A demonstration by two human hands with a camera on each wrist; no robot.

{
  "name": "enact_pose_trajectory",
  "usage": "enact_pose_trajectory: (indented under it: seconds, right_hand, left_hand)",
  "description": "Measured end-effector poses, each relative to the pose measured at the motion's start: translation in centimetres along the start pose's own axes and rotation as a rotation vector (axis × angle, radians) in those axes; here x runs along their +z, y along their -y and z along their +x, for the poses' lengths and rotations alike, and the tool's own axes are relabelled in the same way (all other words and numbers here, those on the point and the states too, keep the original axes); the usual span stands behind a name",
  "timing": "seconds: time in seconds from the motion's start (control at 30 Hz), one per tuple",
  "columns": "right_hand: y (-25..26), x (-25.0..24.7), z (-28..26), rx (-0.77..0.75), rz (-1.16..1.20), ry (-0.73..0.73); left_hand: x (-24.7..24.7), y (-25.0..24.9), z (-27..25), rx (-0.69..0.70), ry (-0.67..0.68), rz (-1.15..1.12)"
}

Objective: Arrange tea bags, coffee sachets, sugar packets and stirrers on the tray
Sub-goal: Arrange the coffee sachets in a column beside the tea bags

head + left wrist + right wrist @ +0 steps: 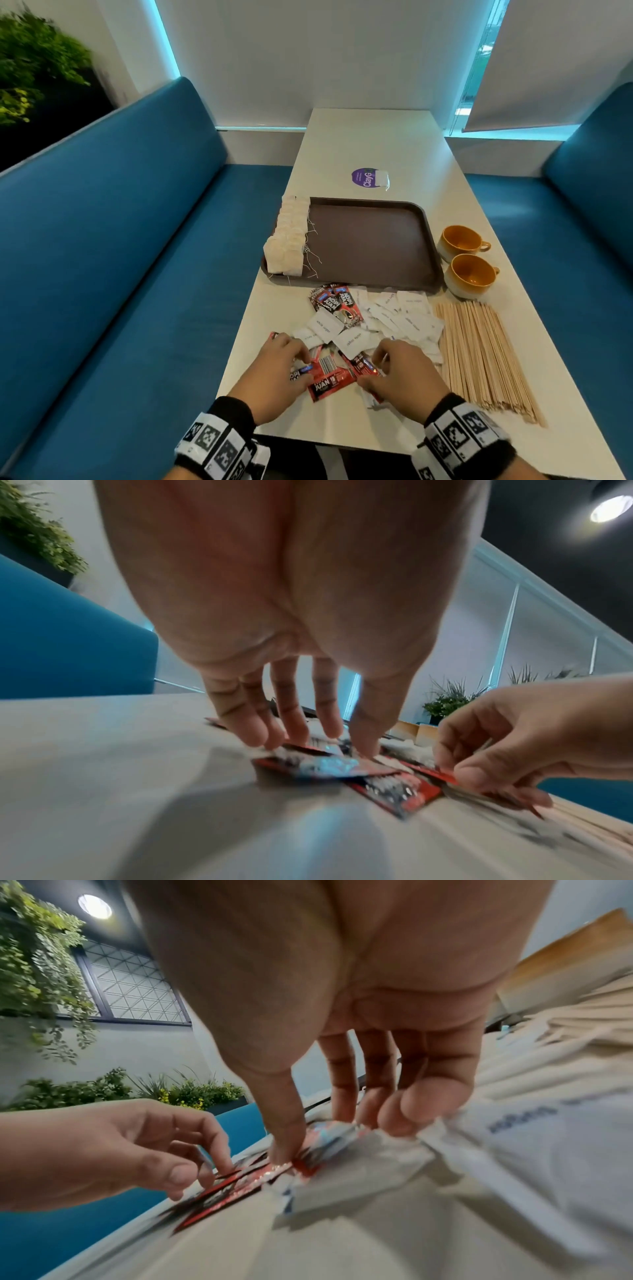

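A brown tray [370, 240] lies mid-table with a row of tea bags [287, 240] along its left edge. In front of it sit red-and-black coffee sachets [337, 303], white sugar packets [400, 318] and a sheaf of wooden stirrers [486, 359]. Both hands work at the near pile. My left hand [301, 363] [315, 742] pinches a coffee sachet [308, 767] between thumb and fingers, its near edge slightly off the table. My right hand [373, 370] [329, 1137] pinches another coffee sachet [304, 1164] by its edge. More sachets [329, 380] lie between the hands.
Two orange cups [466, 260] stand right of the tray. One stray tea bag [382, 179] lies on a purple sticker [363, 177] behind the tray. Blue benches [137, 274] flank the narrow white table [370, 144]; its near edge is just below my wrists.
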State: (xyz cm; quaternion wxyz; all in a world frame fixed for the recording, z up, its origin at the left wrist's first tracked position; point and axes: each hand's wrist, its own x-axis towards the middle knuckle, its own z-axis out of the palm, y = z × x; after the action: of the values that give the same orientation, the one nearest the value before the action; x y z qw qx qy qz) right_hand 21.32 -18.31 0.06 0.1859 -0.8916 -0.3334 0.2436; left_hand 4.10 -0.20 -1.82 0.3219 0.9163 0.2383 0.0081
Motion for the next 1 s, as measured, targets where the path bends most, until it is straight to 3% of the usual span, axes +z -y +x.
enact_pose_trajectory:
  seconds: [0.2, 0.53, 0.77, 0.9, 1.0]
  right_hand:
    - [-0.4, 0.7, -0.9, 0.04, 0.116, -0.055]
    - [-2.8, -2.1, -0.2, 0.115, 0.089, -0.114]
    - [-2.2, -2.5, 0.9, 0.018, -0.108, -0.179]
    - [-0.1, -1.0, 1.9, -0.193, -0.135, -0.139]
    - [0.6, -0.1, 2.4, -0.283, -0.178, -0.077]
  left_hand:
    - [2.2, -0.8, -0.7, -0.084, -0.098, 0.024]
    - [0.7, -0.1, -1.3, -0.256, -0.101, -0.113]
    - [0.2, -1.0, 0.8, -0.1, -0.144, -0.078]
    - [0.6, -2.4, 3.5, 0.073, -0.003, 0.068]
    - [1.1, -2.2, 4.7, 0.062, 0.124, 0.187]
